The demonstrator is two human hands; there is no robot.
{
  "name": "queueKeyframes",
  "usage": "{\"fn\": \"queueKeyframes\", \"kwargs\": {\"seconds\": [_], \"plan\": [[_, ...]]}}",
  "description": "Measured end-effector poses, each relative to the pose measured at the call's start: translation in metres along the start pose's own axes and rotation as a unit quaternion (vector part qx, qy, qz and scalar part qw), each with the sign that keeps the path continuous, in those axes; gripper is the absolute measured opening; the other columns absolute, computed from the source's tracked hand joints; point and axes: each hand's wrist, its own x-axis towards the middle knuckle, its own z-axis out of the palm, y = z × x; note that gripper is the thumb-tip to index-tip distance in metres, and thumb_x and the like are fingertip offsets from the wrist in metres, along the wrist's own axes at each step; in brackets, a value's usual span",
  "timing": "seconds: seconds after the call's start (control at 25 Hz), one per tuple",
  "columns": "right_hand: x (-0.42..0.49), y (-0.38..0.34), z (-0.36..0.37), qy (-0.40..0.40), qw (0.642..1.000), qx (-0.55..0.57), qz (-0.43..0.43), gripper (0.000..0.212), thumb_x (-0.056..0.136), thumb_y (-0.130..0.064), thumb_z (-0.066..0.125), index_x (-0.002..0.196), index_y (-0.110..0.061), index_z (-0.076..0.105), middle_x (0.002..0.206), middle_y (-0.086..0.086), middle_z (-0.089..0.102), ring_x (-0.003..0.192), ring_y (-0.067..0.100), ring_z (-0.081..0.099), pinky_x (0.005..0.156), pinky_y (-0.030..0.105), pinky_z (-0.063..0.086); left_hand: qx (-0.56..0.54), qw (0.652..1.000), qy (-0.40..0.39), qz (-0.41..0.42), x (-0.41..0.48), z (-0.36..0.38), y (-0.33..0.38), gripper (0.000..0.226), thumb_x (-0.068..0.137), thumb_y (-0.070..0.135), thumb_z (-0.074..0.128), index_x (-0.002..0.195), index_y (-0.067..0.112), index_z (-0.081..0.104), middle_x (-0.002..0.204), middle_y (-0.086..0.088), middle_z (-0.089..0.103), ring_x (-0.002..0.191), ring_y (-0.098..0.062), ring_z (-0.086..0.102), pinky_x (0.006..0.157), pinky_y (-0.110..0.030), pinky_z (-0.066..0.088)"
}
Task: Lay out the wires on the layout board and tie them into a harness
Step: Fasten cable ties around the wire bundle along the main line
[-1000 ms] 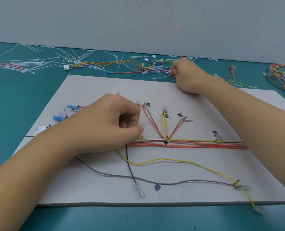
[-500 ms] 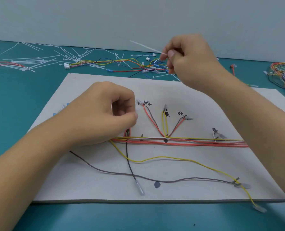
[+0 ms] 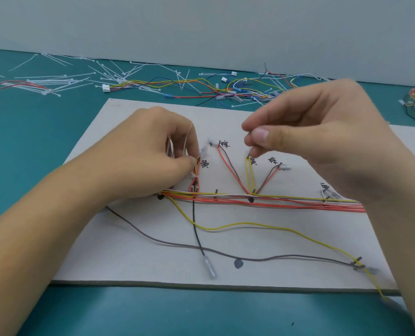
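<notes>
Left hand [image 3: 153, 154] is pinching the wires [image 3: 274, 201] where a short branch climbs toward the yellow label, left of middle on the board [image 3: 141, 263]. What looks like a thin pale tie [image 3: 189, 139] loops by its fingertips. Wires seem light and floppy, so I'd grab right at the junction. Right hand [image 3: 310, 132] has dropped from up high at the far side to over the middle branches, fingertips pinched together, can't tell on what.
</notes>
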Motion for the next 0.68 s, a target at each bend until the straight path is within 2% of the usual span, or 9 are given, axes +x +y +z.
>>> {"fn": "queueKeyframes", "kwargs": {"seconds": [0.08,0.2,0.32,0.4,0.52,0.6,0.68], "plan": [[-0.003,0.003,-0.004,-0.021,1.000,-0.007,0.006,0.019,0.072,0.005,0.081,0.088,-0.005,0.079,0.076,0.013,0.077,0.068,0.026,0.075,0.070,0.028,0.059,-0.032,0.999,0.002,-0.002,-0.001,0.000,0.003,0.018,0.072,0.032,0.064,0.088,0.038,0.069,0.082,0.015,0.067,0.074,-0.009,0.062,0.063,-0.025,0.049],[-0.004,0.002,-0.011,-0.022,1.000,0.009,-0.010,0.016,0.077,0.006,0.071,0.086,-0.004,0.079,0.075,0.014,0.077,0.068,0.028,0.074,0.070,0.030,0.059,-0.079,0.996,0.049,-0.009,-0.002,0.000,0.007,0.036,0.068,0.027,0.061,0.102,0.038,0.065,0.091,0.012,0.066,0.076,-0.009,0.061,0.058,-0.012,0.040],[-0.005,-0.001,-0.016,-0.012,1.000,0.009,-0.024,0.020,0.074,0.011,0.067,0.080,-0.005,0.077,0.069,0.013,0.074,0.062,0.028,0.070,0.066,0.031,0.056,-0.135,0.987,0.084,0.021,-0.004,-0.008,0.013,0.045,0.068,0.021,0.061,0.110,0.037,0.065,0.098,0.010,0.067,0.084,-0.008,0.062,0.071,-0.021,0.043],[-0.005,-0.001,-0.012,-0.027,0.999,-0.012,-0.025,0.022,0.074,0.011,0.068,0.083,-0.008,0.075,0.067,0.011,0.073,0.061,0.027,0.070,0.063,0.031,0.054,-0.137,0.987,0.057,0.064,-0.007,-0.012,0.016,0.041,0.069,0.030,0.061,0.108,0.033,0.070,0.099,0.009,0.070,0.092,-0.009,0.062,0.078,-0.023,0.041],[-0.006,0.002,-0.005,-0.063,0.998,-0.017,-0.014,0.023,0.074,0.014,0.077,0.088,-0.003,0.070,0.069,0.011,0.074,0.063,0.021,0.071,0.061,0.023,0.053,-0.148,0.985,0.025,0.085,-0.013,-0.008,0.023,0.048,0.070,0.052,0.057,0.104,0.023,0.072,0.099,0.008,0.072,0.089,0.001,0.060,0.077,-0.006,0.037],[-0.007,0.001,-0.003,-0.071,0.997,-0.003,-0.013,0.020,0.075,0.011,0.078,0.088,-0.002,0.069,0.074,0.015,0.075,0.067,0.018,0.072,0.062,0.020,0.054,-0.133,0.986,0.030,0.094,-0.015,-0.004,0.026,0.046,0.071,0.055,0.056,0.097,0.020,0.073,0.095,0.009,0.070,0.085,0.003,0.058,0.077,-0.004,0.038],[-0.007,0.000,-0.002,-0.076,0.997,0.013,-0.019,0.020,0.075,0.009,0.077,0.089,-0.003,0.070,0.078,0.014,0.077,0.073,0.018,0.076,0.065,0.021,0.056,-0.125,0.987,0.037,0.095,-0.016,-0.003,0.029,0.037,0.074,0.050,0.064,0.092,0.019,0.072,0.093,0.007,0.069,0.084,0.002,0.057,0.077,-0.005,0.037]]}}
